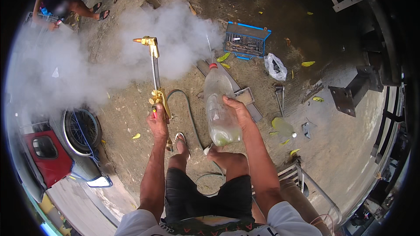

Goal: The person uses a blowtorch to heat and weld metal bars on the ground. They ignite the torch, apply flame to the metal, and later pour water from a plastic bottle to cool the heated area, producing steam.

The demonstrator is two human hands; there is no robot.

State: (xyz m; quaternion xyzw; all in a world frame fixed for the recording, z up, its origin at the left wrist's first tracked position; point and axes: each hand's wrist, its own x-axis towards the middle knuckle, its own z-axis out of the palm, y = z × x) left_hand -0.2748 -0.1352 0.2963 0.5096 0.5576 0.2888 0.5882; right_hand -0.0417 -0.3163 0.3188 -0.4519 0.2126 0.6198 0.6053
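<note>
My left hand (158, 126) is closed around the handle of a brass and silver cutting torch (155, 72), held upright with its angled tip pointing left. No flame shows at the tip. A small red and yellow object (154, 112) sticks out by my left fingers; I cannot tell its kind. In my right hand (238, 112) is a large clear plastic bottle (217, 94) with a red cap (213, 66) uppermost and a little greenish liquid at the bottom. A thin pale streak (208, 41) rises from the cap toward a white cloud (166, 39).
A hose (188, 105) loops over the concrete near my feet. Beyond the bottle lie a blue socket-tool case (246, 39), a plastic bag (275, 66) and another bottle (283, 127). Steel frames (354, 87) stand right, a red-bodied vehicle (47, 154) left. Another person (65, 4) is far left.
</note>
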